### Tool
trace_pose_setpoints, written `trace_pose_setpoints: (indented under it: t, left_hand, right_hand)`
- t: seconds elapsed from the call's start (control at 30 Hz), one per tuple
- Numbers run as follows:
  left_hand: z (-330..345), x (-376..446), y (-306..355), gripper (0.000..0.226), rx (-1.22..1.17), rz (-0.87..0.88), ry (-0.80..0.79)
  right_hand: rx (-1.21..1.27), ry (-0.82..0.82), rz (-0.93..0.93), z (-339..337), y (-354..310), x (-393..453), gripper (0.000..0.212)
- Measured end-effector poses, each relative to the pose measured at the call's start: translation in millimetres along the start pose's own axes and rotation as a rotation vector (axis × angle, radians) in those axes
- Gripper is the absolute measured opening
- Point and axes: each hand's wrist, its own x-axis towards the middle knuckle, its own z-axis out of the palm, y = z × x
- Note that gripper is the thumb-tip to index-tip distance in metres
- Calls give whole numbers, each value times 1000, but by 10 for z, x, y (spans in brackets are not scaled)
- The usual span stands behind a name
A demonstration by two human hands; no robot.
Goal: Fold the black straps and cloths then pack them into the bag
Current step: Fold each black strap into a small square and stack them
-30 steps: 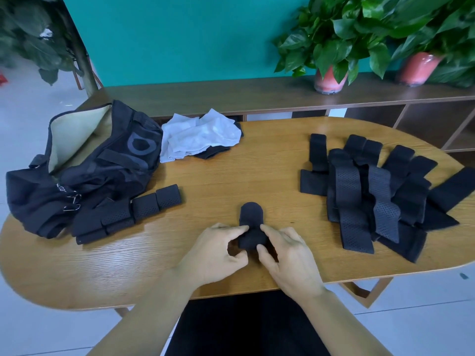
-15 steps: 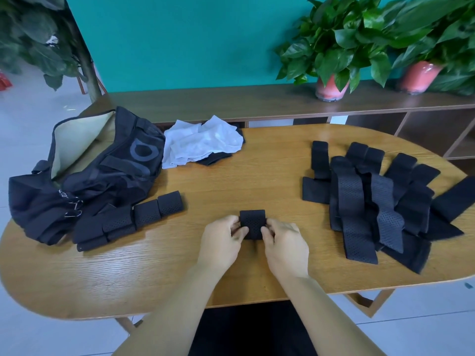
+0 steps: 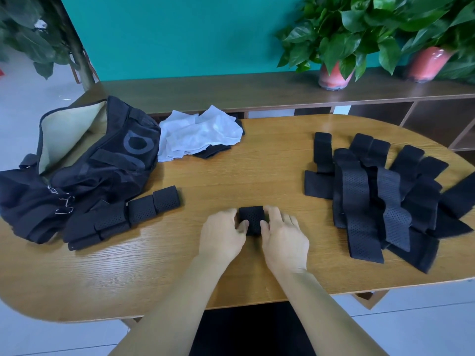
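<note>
A small folded black strap (image 3: 252,218) lies on the wooden table (image 3: 231,176) in front of me. My left hand (image 3: 222,233) grips its left side and my right hand (image 3: 284,236) grips its right side, thumbs pressing on top. A pile of unfolded black straps (image 3: 380,196) is spread at the right. Several folded straps (image 3: 144,210) lie in a row at the left, beside the open black bag (image 3: 84,163) with a beige lining. White and black cloths (image 3: 200,134) are heaped behind the bag.
A low wooden shelf (image 3: 257,91) runs behind the table with two potted plants (image 3: 334,47) in pink pots. A teal wall stands behind it. Another plant stands at the far left on the pale floor.
The strap's rounded free end has been folded down, so the strap is now a compact square. Both hands have shifted forward onto its sides.
</note>
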Motion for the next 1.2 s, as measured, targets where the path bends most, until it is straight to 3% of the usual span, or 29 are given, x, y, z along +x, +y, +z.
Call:
trace_pose_setpoints:
  t: [0.07, 0.2, 0.4, 0.63, 0.77, 0.9, 1.2]
  left_hand:
    - [16, -1, -2, 23, -1, 16, 13]
    - [39, -39, -14, 49, -35, 43, 55]
    - [64, -85, -71, 43, -90, 137, 65]
    - [48, 4, -105, 43, 43, 222, -88]
    - [-7, 7, -162, 54, 59, 223, -192]
    - [-41, -94, -245, 59, -25, 214, -234]
    - [-132, -488, -457, 46, -102, 171, 13]
  right_hand:
    - [-41, 31, -60, 21, 21, 0, 33]
    - [-48, 27, -128, 45, 50, -10, 35]
    - [-66, -1, -194, 76, 60, -23, 27]
    - [-116, 52, -231, 124, 76, -30, 15]
    - [-100, -77, -209, 78, 69, -80, 42]
    - [-107, -145, -239, 10, 76, -131, 40]
    - [-63, -119, -321, 50, -233, -259, 40]
